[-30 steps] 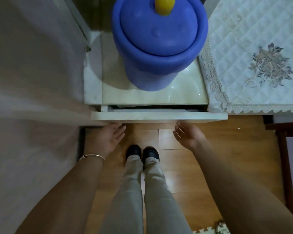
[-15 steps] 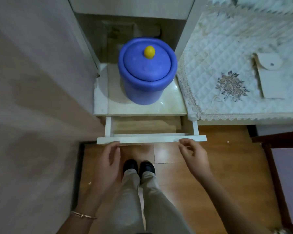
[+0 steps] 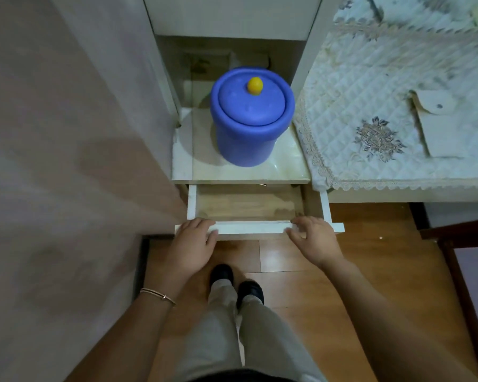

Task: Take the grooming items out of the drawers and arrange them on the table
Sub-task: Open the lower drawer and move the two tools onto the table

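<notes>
A white drawer stands pulled partly out below a small cream-topped stand. The part of its wooden bottom that shows is bare; I see no grooming items in it. My left hand grips the left end of the drawer's front edge, fingers curled over the top. At the right end my right hand holds the same front edge. The table to the right is covered by a white quilted cloth with an embroidered flower.
A blue lidded pot with a yellow knob stands on the stand's top, above the drawer. A pale wall closes the left side. A flat cream pouch lies on the cloth. A dark wooden frame sits at the right. My feet stand on the wood floor.
The drawer has slid out from nearly closed to partly pulled out. Both hands moved from under its front onto the top edge. The camera has pulled back and up.
</notes>
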### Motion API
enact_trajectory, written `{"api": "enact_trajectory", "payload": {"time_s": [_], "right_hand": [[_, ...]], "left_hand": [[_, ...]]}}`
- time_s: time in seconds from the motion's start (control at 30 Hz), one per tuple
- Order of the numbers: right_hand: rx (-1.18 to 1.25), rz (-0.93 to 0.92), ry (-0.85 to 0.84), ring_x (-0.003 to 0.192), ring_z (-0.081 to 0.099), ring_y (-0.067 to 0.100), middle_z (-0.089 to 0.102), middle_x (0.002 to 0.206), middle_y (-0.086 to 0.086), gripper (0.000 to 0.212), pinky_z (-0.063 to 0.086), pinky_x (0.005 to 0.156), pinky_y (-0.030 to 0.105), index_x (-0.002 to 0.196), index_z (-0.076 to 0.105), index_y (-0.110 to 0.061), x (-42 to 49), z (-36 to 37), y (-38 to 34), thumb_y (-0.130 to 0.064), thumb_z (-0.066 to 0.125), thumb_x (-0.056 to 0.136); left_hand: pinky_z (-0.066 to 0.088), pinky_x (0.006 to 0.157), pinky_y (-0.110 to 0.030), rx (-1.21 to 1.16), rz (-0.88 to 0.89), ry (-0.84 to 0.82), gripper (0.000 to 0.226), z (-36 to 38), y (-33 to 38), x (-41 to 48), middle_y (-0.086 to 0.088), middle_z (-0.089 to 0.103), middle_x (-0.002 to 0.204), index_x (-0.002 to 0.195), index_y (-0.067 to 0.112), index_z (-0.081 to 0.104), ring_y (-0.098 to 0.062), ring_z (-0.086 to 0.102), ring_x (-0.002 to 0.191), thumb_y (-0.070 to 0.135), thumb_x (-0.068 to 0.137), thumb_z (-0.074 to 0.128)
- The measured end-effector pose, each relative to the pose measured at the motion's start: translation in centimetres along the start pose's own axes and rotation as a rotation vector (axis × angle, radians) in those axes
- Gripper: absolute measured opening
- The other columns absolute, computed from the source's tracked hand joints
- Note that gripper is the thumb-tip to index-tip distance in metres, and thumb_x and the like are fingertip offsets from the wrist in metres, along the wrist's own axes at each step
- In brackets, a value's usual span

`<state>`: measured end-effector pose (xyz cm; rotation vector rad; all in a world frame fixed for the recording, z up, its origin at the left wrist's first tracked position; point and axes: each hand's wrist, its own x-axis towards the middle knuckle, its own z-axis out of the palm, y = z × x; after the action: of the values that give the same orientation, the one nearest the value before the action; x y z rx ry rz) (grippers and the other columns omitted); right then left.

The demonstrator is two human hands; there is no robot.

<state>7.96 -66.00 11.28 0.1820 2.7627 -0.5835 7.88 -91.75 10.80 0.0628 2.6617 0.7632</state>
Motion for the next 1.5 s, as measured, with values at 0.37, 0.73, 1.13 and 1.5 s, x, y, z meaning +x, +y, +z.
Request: {"api": "enact_trajectory", "payload": {"time_s": [0.37, 0.73, 1.13, 1.5], "right_hand": [[0.092, -0.019, -0.215, 0.092, 0.055, 0.022, 0.069, 0.095, 0.004, 0.025, 0.046, 0.078, 0.035, 0.085, 0.069, -0.013, -6.3, 0.9, 2.6, -0.032, 0.051, 0.087], [0.173, -0.073, -0.311, 0.091, 0.057, 0.021, 0.059, 0.080, -0.008, 0.035, 0.046, 0.077, 0.032, 0.054, 0.043, -0.039, -9.3, 0.8, 3.3, -0.027, 0.055, 0.085], [0.101, -0.014, -0.389, 0.074, 0.060, 0.024, 0.067, 0.078, 0.010, 0.030, 0.049, 0.067, 0.037, 0.077, 0.064, -0.005, -6.8, 1.6, 3.3, -0.031, 0.053, 0.087], [0.087, 0.079, -0.382, 0.113, 0.048, 0.029, 0.047, 0.128, 0.011, 0.047, 0.045, 0.095, 0.040, 0.131, 0.040, -0.014, 2.4, 5.0, -2.1, -0.012, 0.052, 0.086]], "left_hand": [[0.039, 0.070, -0.034, 0.087, -0.104, 0.088, 0.027, 3.0, 0.6, -7.2, -0.006, 0.062, 0.073, 0.069, 0.016, 0.053, -0.030, 0.059, 0.077, 0.025, 0.091, 0.041], [0.041, 0.071, -0.035, 0.082, -0.227, 0.121, 0.028, 4.7, 1.6, -10.5, -0.008, 0.063, 0.083, 0.065, 0.016, 0.041, -0.030, 0.053, 0.083, 0.025, 0.091, 0.044], [0.039, 0.069, -0.032, 0.272, -0.092, -0.104, 0.024, 3.9, 2.9, -6.0, -0.008, 0.060, 0.084, 0.080, 0.012, 0.057, -0.027, 0.059, 0.087, 0.024, 0.092, 0.040], [0.031, 0.101, -0.038, 0.456, 0.106, -0.416, 0.039, 6.0, 1.7, 1.6, -0.011, 0.036, 0.133, 0.125, 0.010, 0.042, -0.030, 0.032, 0.128, 0.008, 0.086, 0.045]]}}
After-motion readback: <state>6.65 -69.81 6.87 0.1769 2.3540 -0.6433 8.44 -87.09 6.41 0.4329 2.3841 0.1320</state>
